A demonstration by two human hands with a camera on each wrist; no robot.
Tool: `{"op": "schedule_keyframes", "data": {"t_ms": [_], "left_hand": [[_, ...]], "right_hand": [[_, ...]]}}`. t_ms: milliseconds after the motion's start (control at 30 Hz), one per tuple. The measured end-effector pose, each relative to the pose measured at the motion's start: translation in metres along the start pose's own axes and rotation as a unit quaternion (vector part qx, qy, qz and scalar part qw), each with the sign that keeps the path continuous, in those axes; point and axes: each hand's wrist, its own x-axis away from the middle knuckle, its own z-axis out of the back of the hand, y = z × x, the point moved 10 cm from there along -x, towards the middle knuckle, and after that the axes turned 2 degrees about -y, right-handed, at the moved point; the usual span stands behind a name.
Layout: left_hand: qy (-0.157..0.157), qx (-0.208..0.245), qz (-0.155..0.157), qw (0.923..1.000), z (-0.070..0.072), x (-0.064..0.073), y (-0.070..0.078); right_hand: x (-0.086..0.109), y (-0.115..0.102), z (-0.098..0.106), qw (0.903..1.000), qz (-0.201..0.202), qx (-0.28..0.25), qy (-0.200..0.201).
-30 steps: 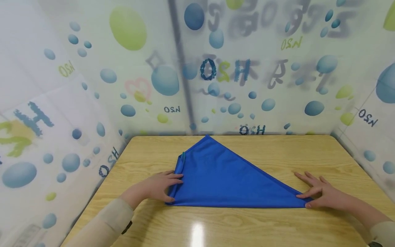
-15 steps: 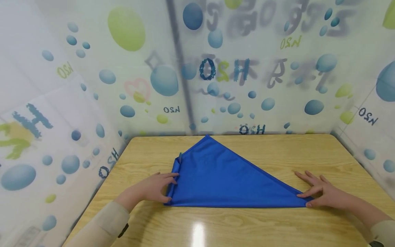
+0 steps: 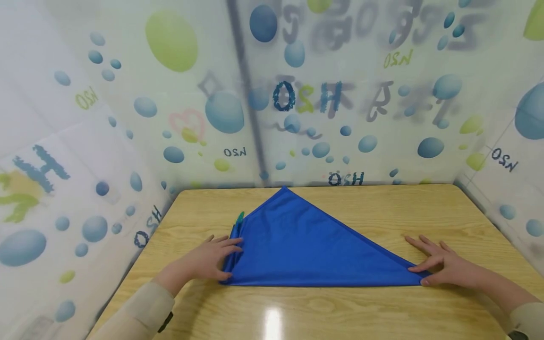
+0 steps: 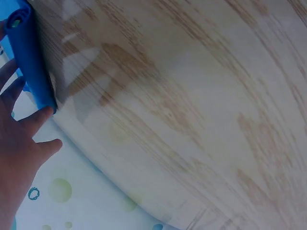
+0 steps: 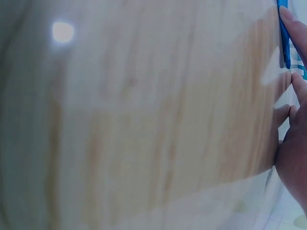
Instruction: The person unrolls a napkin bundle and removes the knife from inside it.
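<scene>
A blue cloth [image 3: 310,241] lies on the table, roughly triangular, with its peak at the back and a narrow tip at the right. Its left end is a roll [image 4: 29,57], with a bit of green [image 3: 240,218] showing at the far end. My left hand [image 3: 208,259] rests on this roll, fingertips on top and thumb at the near end. Over at the right tip, my right hand [image 3: 450,269] presses the cloth with a finger and thumb, the other fingers spread. In the right wrist view only a thin strip of the cloth [image 5: 285,38] shows.
The wooden table [image 3: 340,311] extends in front of and behind the cloth. Pale walls [image 3: 314,94] with blue and green bubble prints enclose its back and sides. A bright reflection [image 3: 272,321] lies near the front.
My left hand and the roll have moved a little to the left, so the flat part of the cloth is wider. More green shows at the roll's end. The right hand stays put.
</scene>
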Motion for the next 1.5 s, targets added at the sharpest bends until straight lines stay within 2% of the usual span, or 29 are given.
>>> {"op": "schedule_keyframes", "data": {"t_ms": [100, 233, 367, 833, 1100, 1500], "left_hand": [[-0.007, -0.009, 0.001, 0.9999, -0.001, 0.001, 0.000], [-0.010, 0.006, 0.006, 0.9999, -0.001, 0.004, -0.002], [-0.003, 0.016, 0.005, 0.9999, 0.000, 0.007, -0.003], [0.014, -0.001, 0.017, 0.9998, 0.006, 0.023, -0.008], [0.022, 0.015, 0.033, 0.9991, 0.003, 0.027, -0.020], [0.019, -0.033, 0.005, 0.9993, 0.003, 0.029, -0.012]], "right_hand": [[0.000, -0.001, 0.000, 1.0000, 0.001, 0.002, 0.002], [0.000, -0.001, -0.001, 1.0000, 0.001, 0.004, 0.002], [-0.001, -0.001, 0.000, 1.0000, 0.002, 0.000, 0.003], [-0.002, -0.001, -0.001, 1.0000, -0.003, -0.009, 0.000], [-0.001, -0.001, 0.000, 1.0000, -0.006, -0.006, -0.002], [-0.001, -0.001, 0.000, 0.9999, -0.001, -0.015, -0.001]]}}
